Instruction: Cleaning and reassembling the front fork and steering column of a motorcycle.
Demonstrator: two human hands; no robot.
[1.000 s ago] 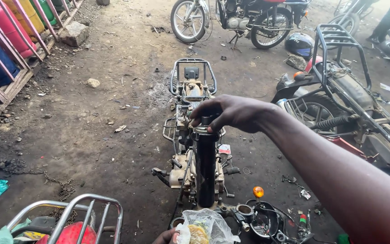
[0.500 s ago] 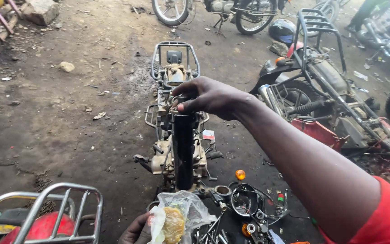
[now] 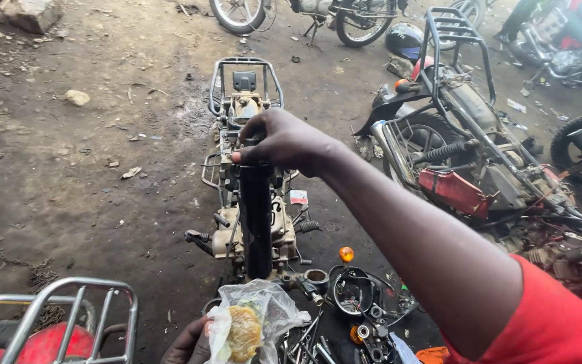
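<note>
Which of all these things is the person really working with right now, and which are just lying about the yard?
In hand:
- black tube, stood upright and gripped at its top by the right hand
- clear plastic bag with something yellow inside, held by the left hand
- stripped motorbike frame behind the tube

Lying about:
- stone
- chain
- orange indicator light
- parked motorbike at right

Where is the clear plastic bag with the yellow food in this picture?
The plastic bag is at the bottom centre of the head view, held by the left hand, just below the upright black tube.
</note>
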